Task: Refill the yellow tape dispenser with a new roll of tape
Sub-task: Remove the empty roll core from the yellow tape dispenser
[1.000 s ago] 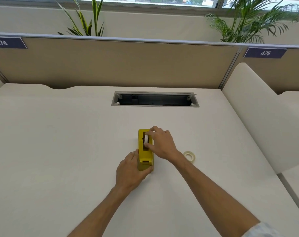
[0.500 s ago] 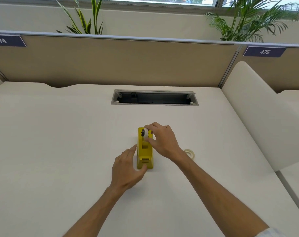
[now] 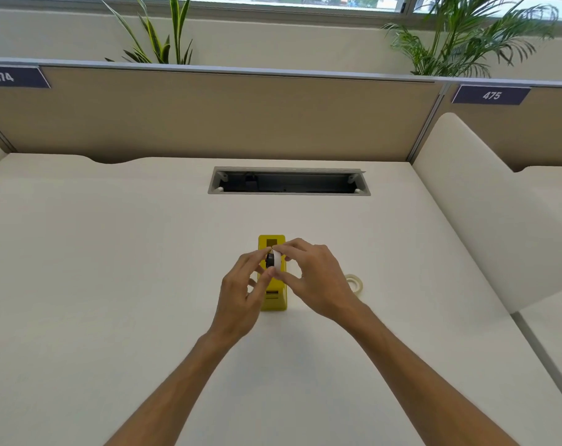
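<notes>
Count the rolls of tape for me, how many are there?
2. One roll is held between the fingers of both hands, left hand and right hand, above the yellow dispenser. The other roll lies flat on the desk, partly hidden behind the right wrist.

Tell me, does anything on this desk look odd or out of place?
Little stands out. A second tape ring lies loose on the desk right of the yellow dispenser, apart from it. Both hands hold a white roll above the dispenser, not yet seated. Nothing looks spilled or broken.
</notes>
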Motion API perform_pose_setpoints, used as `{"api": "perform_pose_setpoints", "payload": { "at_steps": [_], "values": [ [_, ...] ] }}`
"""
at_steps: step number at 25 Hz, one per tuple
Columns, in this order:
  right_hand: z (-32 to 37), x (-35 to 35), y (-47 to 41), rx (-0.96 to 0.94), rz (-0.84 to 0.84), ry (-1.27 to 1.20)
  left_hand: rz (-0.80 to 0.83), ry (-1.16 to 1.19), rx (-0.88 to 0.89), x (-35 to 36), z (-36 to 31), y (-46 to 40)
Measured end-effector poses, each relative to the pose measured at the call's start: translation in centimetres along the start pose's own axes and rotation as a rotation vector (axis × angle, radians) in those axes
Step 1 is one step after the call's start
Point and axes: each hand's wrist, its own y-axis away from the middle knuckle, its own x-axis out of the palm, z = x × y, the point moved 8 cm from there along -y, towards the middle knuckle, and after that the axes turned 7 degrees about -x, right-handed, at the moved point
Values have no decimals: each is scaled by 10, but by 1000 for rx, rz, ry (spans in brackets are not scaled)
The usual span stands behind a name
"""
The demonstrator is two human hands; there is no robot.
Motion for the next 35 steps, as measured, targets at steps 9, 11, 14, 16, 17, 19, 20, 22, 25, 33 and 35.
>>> {"api": "perform_pose_setpoints", "payload": {
  "at_steps": [9,11,14,16,17,19,20,22,25,33,35],
  "values": [
    [8,-19,21,25,-22,-104,48,90,16,-3,-13,14],
    [-2,-20,24,96,-47,-211,37,111,-7,-5,-9,15],
    [-22,-19,29,209,-62,-321,24,123,-47,-9,-3,12],
    [-36,-17,31,247,-68,-298,18,129,-64,-9,-1,10],
    [-44,-15,32,260,-73,-266,16,137,-69,-9,-2,9],
    [-61,-7,35,294,-48,-181,12,155,-75,-9,-4,8],
    [-70,-1,37,315,-17,-127,9,161,-75,-9,-5,8],
    [-86,12,39,349,57,-23,5,166,-76,-9,-7,8],
    [-99,27,39,377,118,45,9,165,-74,-8,-8,8],
    [-113,46,44,411,196,99,22,232,-87,-8,-7,10],
    [-100,34,43,408,61,-54,28,254,-108,-8,-4,10]
  ]
}}
